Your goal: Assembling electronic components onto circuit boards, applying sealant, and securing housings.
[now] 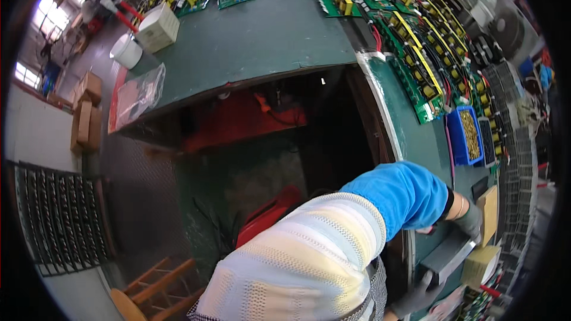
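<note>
At the right side of the bench lies a dark grey box-shaped piece (450,254) with a smooth flat top. My left hand (470,221), in a grey glove below a blue sleeve cover, has its fingers curled at the far end of this piece. At its near end is my right hand (419,295), also grey-gloved, with thumb and fingers around the lower corner. The undersides of both grips are hidden. Beside the left hand stands a tan block (489,215); another pale yellow block (479,266) sits next to the grey piece.
Green circuit boards with yellow parts (419,68) crowd the bench's back and right. A blue bin (455,138) holds small brass-coloured pieces. On the left part of the bench (250,35) are a white cup (126,52), a white box (158,28) and a plastic bag (140,92). A wooden stool (157,291) stands lower left.
</note>
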Demonstrator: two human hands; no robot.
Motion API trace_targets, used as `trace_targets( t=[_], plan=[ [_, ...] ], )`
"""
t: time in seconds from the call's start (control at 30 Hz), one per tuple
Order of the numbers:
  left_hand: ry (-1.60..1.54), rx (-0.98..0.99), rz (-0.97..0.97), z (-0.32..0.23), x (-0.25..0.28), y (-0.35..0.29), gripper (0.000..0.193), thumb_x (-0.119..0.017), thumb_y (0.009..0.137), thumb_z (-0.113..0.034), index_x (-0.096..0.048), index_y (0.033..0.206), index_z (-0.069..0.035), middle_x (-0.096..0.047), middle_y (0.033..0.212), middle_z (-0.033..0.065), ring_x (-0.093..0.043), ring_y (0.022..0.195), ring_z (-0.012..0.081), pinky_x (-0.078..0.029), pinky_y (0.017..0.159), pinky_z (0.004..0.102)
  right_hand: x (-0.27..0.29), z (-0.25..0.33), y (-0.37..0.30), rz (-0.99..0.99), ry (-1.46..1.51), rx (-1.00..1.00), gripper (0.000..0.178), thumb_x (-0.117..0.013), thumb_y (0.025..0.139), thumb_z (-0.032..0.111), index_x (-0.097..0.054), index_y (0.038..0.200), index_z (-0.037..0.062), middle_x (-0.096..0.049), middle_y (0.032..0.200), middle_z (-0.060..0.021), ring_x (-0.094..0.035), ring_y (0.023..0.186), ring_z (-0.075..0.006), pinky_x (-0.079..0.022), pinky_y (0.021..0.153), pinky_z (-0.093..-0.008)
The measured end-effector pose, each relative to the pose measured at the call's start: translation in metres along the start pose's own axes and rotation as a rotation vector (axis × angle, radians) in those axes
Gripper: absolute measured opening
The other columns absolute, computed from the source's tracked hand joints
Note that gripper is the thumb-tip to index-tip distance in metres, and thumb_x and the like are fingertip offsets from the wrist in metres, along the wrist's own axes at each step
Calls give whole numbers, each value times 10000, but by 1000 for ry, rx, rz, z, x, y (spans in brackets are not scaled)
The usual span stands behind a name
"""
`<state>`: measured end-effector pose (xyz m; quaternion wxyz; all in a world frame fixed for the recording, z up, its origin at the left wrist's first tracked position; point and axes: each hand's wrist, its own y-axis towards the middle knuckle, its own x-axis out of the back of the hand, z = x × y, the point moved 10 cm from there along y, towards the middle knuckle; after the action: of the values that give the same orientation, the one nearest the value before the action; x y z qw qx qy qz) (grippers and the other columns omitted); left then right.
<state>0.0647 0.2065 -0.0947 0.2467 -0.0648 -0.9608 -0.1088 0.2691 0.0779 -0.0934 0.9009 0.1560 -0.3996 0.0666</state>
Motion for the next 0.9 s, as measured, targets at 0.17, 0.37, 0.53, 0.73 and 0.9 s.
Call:
trace_targets(
  t=[0.17, 0.37, 0.53, 0.73, 0.9],
  plan=[
    [77, 100, 14, -2, 6, 9, 623, -632, 839, -574, -700, 1152, -40, -676, 1177, 186, -626, 1106, 347, -451, 956, 445, 29, 33, -12, -20, 120, -48, 229, -666, 897, 111, -649, 1043, -65, -680, 997, -153, -616, 898, -228, -512, 813, -340],
    [166, 60, 67, 7, 6, 6, 590, -576, 893, -536, -667, 1226, -59, -653, 1241, 169, -598, 1159, 348, -428, 990, 443, 29, 27, -14, -50, 142, -12, 289, -676, 893, 131, -650, 1108, -61, -683, 1040, -174, -626, 949, -271, -490, 893, -375],
    [295, -71, 81, -26, 33, -60, 569, -556, 886, -527, -710, 1120, -31, -670, 1150, 218, -614, 1097, 373, -457, 954, 459, 46, 6, -17, -167, 70, 62, 263, -633, 909, 117, -638, 1102, -62, -682, 993, -175, -643, 887, -272, -519, 815, -362],
    [774, 218, 113, -76, 159, -298, 497, -556, 865, -459, -648, 1064, -14, -661, 1026, 207, -632, 1013, 372, -494, 882, 457, 45, -24, 8, -33, -82, 162, 394, -517, 987, 180, -560, 1303, -52, -609, 1284, -175, -569, 1170, -267, -419, 1032, -358],
    [-9, 991, 550, -92, 94, -500, 360, -688, 784, -315, -606, 884, 22, -623, 825, 189, -618, 765, 312, -490, 714, 449, 71, 1, 9, -154, -141, 167, 356, -568, 993, 223, -621, 1229, -37, -645, 1221, -137, -589, 1119, -233, -429, 996, -346]
  ],
)
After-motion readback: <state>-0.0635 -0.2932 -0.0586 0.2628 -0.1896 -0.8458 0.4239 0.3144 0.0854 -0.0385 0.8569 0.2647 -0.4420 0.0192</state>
